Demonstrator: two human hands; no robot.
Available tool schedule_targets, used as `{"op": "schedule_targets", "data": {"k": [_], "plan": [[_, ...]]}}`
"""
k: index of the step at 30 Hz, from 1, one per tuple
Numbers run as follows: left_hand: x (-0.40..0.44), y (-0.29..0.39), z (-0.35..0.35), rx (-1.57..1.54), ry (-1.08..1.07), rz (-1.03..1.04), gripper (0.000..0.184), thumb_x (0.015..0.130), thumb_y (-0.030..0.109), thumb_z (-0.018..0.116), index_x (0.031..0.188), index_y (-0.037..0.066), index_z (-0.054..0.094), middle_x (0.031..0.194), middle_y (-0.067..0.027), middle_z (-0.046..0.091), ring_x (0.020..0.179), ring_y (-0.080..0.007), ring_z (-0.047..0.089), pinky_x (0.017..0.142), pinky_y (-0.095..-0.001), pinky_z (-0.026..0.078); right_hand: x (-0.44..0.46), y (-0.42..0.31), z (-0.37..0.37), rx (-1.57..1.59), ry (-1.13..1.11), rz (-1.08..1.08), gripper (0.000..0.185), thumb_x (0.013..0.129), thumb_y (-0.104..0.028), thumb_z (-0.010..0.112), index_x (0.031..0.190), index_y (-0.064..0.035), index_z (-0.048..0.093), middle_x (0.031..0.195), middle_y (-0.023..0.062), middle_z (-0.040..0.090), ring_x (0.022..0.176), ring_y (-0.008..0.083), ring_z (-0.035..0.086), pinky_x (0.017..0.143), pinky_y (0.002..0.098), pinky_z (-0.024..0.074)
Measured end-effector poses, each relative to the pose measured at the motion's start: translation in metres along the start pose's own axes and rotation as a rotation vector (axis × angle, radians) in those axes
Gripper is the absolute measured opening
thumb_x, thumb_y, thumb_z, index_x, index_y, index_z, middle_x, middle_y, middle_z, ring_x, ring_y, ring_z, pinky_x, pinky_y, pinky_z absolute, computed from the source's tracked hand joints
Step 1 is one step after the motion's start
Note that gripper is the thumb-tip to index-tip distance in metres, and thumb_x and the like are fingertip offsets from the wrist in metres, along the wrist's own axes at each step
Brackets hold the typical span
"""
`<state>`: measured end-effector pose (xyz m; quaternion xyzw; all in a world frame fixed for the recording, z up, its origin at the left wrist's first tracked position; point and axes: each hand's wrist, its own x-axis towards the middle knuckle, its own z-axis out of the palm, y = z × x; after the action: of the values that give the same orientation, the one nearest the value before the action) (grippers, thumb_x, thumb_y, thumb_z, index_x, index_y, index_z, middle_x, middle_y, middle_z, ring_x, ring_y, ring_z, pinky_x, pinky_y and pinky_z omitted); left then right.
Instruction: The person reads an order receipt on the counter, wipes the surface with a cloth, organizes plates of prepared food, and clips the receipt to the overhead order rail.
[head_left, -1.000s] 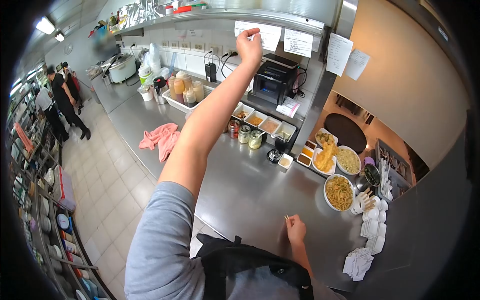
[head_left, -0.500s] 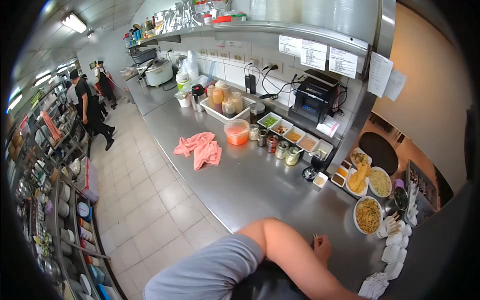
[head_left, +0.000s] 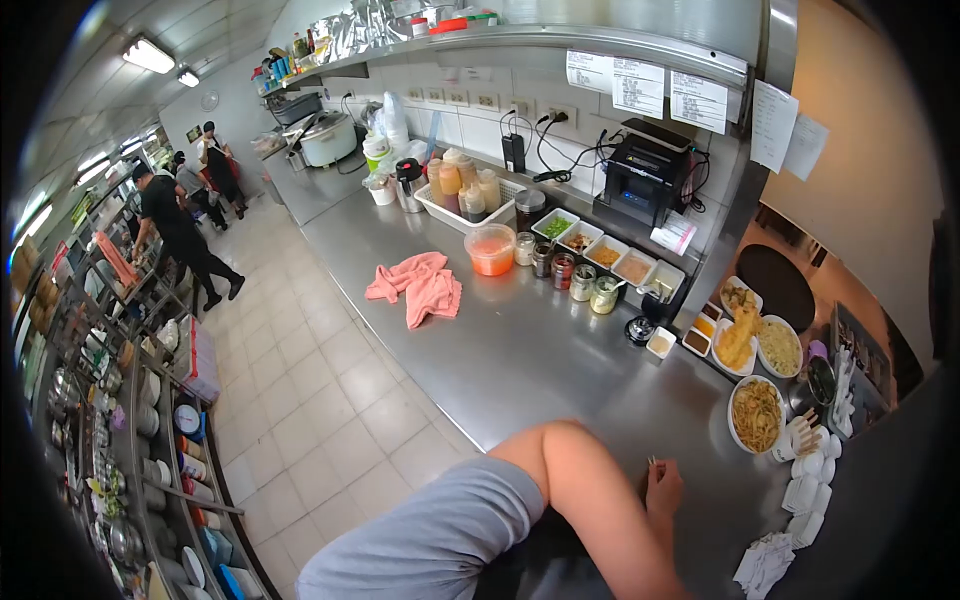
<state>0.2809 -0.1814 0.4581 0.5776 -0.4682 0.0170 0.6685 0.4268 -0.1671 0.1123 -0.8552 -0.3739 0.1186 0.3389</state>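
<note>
My left arm, in a grey short sleeve [head_left: 430, 530], bends at the elbow over the counter's near edge. Its forearm [head_left: 600, 500] runs down out of the frame, so my left hand is not visible. Beyond that forearm, what appears to be my right hand [head_left: 663, 487] is closed just above the steel counter [head_left: 560, 385]. Small pale tips show at its fingers, too small to name. To its right stand a bowl of noodles [head_left: 757, 414] and a cup of wooden sticks [head_left: 797, 438].
A pink cloth [head_left: 420, 288] and a tub of orange liquid [head_left: 491, 250] are farther back. Behind the jars [head_left: 603, 295] stands a printer [head_left: 648, 180]. Fried food [head_left: 738, 340] sits right, near stacked white containers [head_left: 803, 494]. A person in black [head_left: 172, 225] stands left.
The view has shifted, so the counter's items sit slightly farther right. My visible hand stays closed near the same spot. The person in black now leans toward the shelves at left.
</note>
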Motion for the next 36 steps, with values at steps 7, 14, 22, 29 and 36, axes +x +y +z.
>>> {"op": "schedule_targets", "data": {"k": [7, 14, 22, 29, 36], "plan": [[-0.031, -0.026, -0.089, 0.579, 0.484, 0.103, 0.017, 0.082, 0.012, 0.064, 0.094, 0.002, 0.059, 0.085, -0.0073, 0.061, 0.078, -0.0205, 0.061, 0.072, -0.0318, 0.049, 0.014, 0.032, 0.015, -0.091, -0.115, 0.028, 0.017, 0.086, -0.018, 0.062, 0.090, -0.0023, 0.056, 0.089, 0.0137, 0.065, 0.078, 0.0288, 0.064, 0.069, 0.0393, 0.0491], [-0.140, 0.014, -0.298, 0.796, 1.364, 0.150, 0.012, 0.089, 0.019, 0.062, 0.095, 0.010, 0.057, 0.085, -0.0004, 0.059, 0.071, -0.0099, 0.058, 0.060, -0.0248, 0.049, 0.002, 0.013, 0.004, 0.078, -0.005, 0.007, 0.014, 0.085, -0.017, 0.063, 0.091, -0.0055, 0.058, 0.084, 0.0141, 0.067, 0.079, 0.0328, 0.064, 0.070, 0.0403, 0.0488], [-0.207, 0.165, -0.399, 0.136, 1.711, 0.481, 0.033, 0.085, 0.011, 0.047, 0.117, 0.011, 0.052, 0.119, -0.0087, 0.055, 0.119, -0.0242, 0.048, 0.105, -0.0381, 0.030, 0.007, 0.020, 0.007, 0.052, 0.025, -0.046, 0.014, 0.084, -0.016, 0.064, 0.087, -0.0053, 0.057, 0.073, 0.0130, 0.066, 0.067, 0.0300, 0.064, 0.062, 0.0380, 0.0477], [-0.213, 0.197, -0.440, 0.182, 1.821, 0.532, 0.035, 0.086, 0.007, 0.060, 0.119, 0.006, 0.048, 0.107, -0.0076, 0.059, 0.095, -0.0178, 0.059, 0.081, -0.0290, 0.049, 0.006, 0.017, 0.004, 0.093, -0.002, -0.021, 0.014, 0.084, -0.016, 0.064, 0.086, -0.0046, 0.056, 0.072, 0.0126, 0.066, 0.065, 0.0268, 0.064, 0.060, 0.0362, 0.0473], [-0.223, 0.185, -0.438, 0.081, 1.837, 0.682, 0.057, 0.082, -0.004, 0.064, 0.131, 0.003, 0.036, 0.099, -0.0081, 0.059, 0.080, -0.0152, 0.062, 0.067, -0.0231, 0.055, 0.006, 0.023, 0.009, 0.111, 0.058, -0.091, 0.012, 0.085, -0.015, 0.063, 0.087, -0.0043, 0.057, 0.067, 0.0099, 0.064, 0.057, 0.0216, 0.061, 0.056, 0.0336, 0.0454]]}}
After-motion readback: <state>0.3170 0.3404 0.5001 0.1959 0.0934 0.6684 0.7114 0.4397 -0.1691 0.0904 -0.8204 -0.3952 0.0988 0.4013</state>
